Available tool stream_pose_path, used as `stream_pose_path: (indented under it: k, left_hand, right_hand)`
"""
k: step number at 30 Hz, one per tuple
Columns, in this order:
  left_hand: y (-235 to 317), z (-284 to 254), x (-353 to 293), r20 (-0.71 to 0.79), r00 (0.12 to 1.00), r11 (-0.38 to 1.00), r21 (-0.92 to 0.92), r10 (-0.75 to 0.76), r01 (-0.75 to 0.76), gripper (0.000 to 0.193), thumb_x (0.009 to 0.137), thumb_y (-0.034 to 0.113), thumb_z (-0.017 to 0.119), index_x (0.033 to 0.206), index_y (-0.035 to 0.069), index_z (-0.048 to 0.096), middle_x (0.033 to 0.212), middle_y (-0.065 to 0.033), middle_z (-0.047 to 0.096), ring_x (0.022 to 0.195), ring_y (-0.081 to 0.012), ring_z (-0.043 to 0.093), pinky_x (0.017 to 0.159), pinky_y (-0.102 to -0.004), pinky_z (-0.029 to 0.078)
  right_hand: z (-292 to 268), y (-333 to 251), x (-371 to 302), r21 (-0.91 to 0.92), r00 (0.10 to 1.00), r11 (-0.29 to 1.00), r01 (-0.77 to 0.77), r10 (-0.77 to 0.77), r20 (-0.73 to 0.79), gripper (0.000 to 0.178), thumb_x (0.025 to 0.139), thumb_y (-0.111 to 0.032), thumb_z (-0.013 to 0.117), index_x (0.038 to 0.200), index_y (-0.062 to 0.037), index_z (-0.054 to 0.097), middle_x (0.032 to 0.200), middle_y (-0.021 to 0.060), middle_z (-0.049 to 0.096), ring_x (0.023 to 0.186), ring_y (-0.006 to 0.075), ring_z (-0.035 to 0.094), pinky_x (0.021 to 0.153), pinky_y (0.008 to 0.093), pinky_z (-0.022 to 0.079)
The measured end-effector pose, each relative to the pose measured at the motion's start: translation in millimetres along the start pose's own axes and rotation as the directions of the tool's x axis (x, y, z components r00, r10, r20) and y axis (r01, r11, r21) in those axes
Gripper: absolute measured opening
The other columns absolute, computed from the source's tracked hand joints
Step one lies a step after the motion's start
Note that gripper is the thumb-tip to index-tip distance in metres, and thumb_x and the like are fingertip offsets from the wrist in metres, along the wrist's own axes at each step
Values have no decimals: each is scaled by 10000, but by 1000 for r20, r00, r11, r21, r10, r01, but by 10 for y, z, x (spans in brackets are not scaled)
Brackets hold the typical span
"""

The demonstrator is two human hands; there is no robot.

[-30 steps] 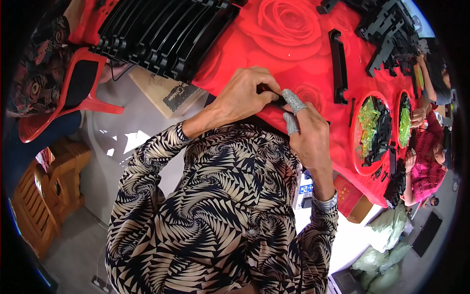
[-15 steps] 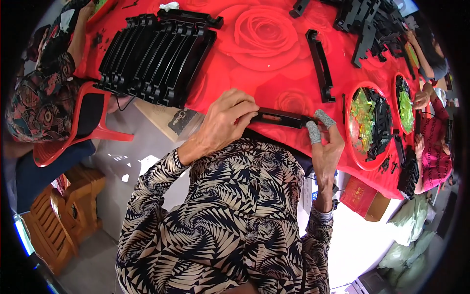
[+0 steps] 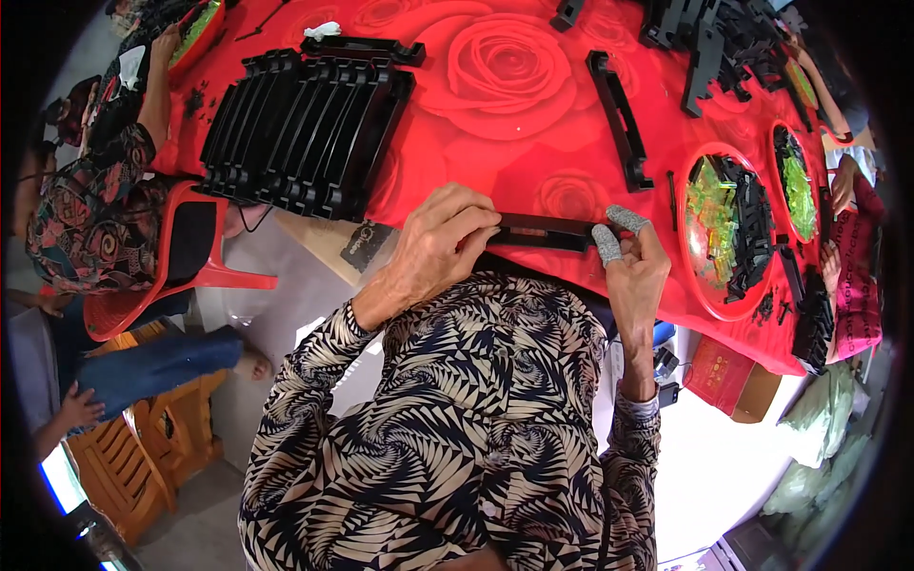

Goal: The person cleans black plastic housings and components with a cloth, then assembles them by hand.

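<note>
A long black plastic part (image 3: 545, 230) with a slot along it lies level between my hands, just over the near edge of the table. My left hand (image 3: 433, 249) pinches its left end between thumb and fingers. At the other end, my right hand (image 3: 636, 271) has thumb and forefinger closed on the tip, both in grey finger covers. A similar black part (image 3: 621, 122) lies alone on the table beyond my right hand. To the far left, several long black parts (image 3: 303, 133) lie side by side in a row, with one more across their far ends.
The table has a red rose-patterned cloth (image 3: 495, 143). At right, a red round tray (image 3: 728, 312) holds yellow-green and black small pieces; a second such tray (image 3: 814, 224) stands beyond. Black parts (image 3: 724, 57) are heaped at far right. People sit both sides; a red chair (image 3: 195, 271) is left.
My hands keep hold of the black part, with little movement. The view has shifted slightly. At the left, another person's leg and hand have come further into view.
</note>
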State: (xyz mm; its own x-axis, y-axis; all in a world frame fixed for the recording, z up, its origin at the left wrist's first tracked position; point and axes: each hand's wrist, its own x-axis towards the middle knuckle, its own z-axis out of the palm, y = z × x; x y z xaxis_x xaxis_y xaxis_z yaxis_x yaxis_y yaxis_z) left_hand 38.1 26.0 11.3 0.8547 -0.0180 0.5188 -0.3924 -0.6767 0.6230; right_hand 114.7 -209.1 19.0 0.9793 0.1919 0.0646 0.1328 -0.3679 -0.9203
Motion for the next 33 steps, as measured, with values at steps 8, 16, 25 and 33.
stream_pose_path:
  k: [8,16,25,33]
  left_hand:
    - [328,-127,82,241,930,951,-72,-276,301,259,795,55,699,1018,-23,592,939,-158,617,843,-332,614,732,-355,501]
    - [364,52,-6,586,654,476,-454,-479,754,424,863,176,711,1187,-52,558,1047,-108,643,912,-115,600,801,-268,491]
    - [352,286,-75,704,536,-47,-625,-466,779,221,989,223,525,1075,19,520,938,-162,657,762,-186,650,674,-282,537]
    - [361,254,-56,629,541,-151,-718,-558,680,230,1020,213,446,1106,10,512,953,-181,644,757,-212,640,688,-300,529]
  right_hand:
    - [103,49,148,2,962,967,255,-253,-103,144,785,-33,752,912,-4,689,815,113,646,685,178,621,574,292,506]
    - [79,-311,247,9,923,928,373,-370,-105,150,799,-16,725,935,33,685,795,99,636,676,151,604,593,267,467]
    - [-67,-254,272,161,970,957,240,-245,11,189,827,-49,722,990,37,681,874,92,668,773,153,634,661,269,504]
    - [-624,83,479,164,955,977,137,-87,-282,178,811,-16,719,977,37,683,890,89,708,799,122,636,719,274,526]
